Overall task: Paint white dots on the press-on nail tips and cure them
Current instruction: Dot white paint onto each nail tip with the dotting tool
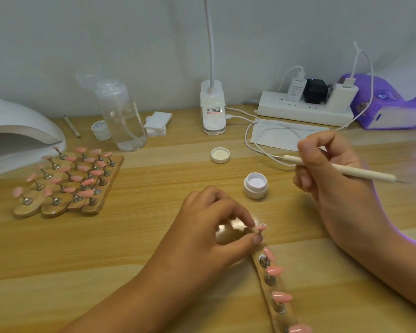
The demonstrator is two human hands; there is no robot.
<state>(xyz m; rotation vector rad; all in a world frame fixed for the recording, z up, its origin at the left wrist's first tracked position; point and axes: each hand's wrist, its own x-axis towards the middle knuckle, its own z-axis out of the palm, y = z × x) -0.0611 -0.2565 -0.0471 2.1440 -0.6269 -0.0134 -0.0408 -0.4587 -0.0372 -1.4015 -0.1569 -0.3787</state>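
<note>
left hand (216,222) pinches nail tip (261,228) | right hand (327,169) grips dotting pen (360,173)

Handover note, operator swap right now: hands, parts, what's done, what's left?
Left hand: pinches the top nail tip on the near holder strip.
Right hand: holds the dotting pen.
White gel jar is open, its lid lying apart behind it.
Other strips sit by the white lamp.
Done: no dots clearly visible.
Left: dotting, curing.
</note>
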